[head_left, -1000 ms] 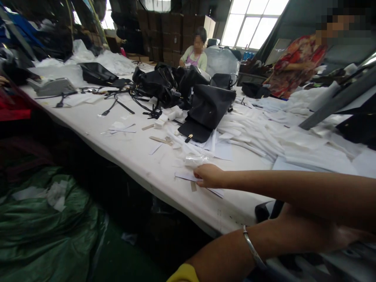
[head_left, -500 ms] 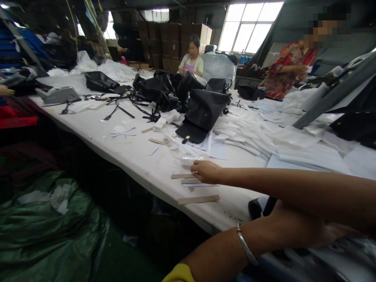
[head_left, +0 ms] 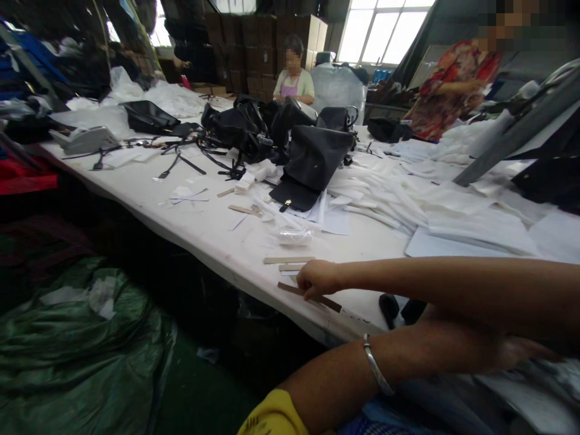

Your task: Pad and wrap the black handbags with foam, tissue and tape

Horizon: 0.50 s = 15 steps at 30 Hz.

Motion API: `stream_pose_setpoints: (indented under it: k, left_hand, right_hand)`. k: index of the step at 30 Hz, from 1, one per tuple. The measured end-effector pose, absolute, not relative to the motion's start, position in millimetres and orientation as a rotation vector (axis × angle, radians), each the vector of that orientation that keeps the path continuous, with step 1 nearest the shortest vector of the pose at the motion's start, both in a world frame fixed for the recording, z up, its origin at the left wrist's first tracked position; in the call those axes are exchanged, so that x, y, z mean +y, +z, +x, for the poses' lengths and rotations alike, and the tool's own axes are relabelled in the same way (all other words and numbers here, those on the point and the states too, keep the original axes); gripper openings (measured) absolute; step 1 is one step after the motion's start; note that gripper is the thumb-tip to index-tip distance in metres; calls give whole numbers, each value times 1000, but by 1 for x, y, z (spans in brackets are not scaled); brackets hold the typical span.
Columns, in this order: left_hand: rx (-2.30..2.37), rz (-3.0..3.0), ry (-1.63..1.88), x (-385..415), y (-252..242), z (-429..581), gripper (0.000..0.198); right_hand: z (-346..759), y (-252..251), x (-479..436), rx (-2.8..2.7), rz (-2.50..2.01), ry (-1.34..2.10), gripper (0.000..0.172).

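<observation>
My right hand (head_left: 319, 278) is closed in a pinch on a narrow brown cardboard strip (head_left: 330, 303) near the table's front edge. The strip tilts, one end on each side of my fingers. Just behind it lie two more flat strips (head_left: 285, 260) and some white paper. A clear plastic-wrapped roll (head_left: 295, 237) rests farther back. My left arm, with a silver bangle and yellow sleeve, crosses beneath my right forearm. My left hand (head_left: 519, 355) is at the lower right, blurred and partly covered, fingers unclear. Black rounded pieces (head_left: 388, 309) show beside the crossed arms.
Black bags (head_left: 312, 154) are heaped mid-table, with straps (head_left: 181, 160) to their left. White sheets (head_left: 389, 199) spread over the right side, below a grey slanted post (head_left: 498, 145). Two people are across the table. A green sack (head_left: 81, 350) lies on the floor at left.
My right hand has moved from beside the plastic roll toward the table edge and taken hold of the nearest cardboard strip, which has turned. The view has tilted slightly.
</observation>
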<state>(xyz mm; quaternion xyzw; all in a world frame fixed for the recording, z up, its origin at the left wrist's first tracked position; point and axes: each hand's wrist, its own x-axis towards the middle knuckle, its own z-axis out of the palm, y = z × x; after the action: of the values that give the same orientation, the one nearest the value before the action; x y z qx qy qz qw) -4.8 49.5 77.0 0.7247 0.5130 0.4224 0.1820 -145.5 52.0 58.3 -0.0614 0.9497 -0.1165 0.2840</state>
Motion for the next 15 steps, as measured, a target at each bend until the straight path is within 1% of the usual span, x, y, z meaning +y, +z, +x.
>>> stream_pose_setpoints:
  k: [2,3,6,7,9,10,12,13,15]
  left_hand:
    - [1460,2039,1217,49,80,-4,53]
    - [1445,2050,1243,49,82,-4,53]
    - [1352,2021,1332,49,88,-6,47]
    - [1317,1971,1354,50,90,-9,41]
    - [1254,1862,1386,54,94,-19,21]
    - [1214,1859,1393,58,96,-25,22]
    - [1138,1735,1413,66,98,-36,24]
    - [1101,1638,1405,70,99,-41,25]
    - [1041,1480,1373,74,101,-47,26]
  right_hand:
    - [-151,75,56,2591,-194,-366,9]
    - [-152,89,58,2639,-193,-389,7]
    - [-143,147,72,2857,-104,-616,13]
    - [-133,169,79,2922,-62,-853,14]
    - [-98,208,94,3033,47,-1297,13]
    - [-73,223,101,3084,117,-1479,12]
    - [-13,241,111,3202,365,-1653,14]
    - [20,243,114,3250,552,-1670,19]
    - [86,234,116,3273,985,-1589,29]
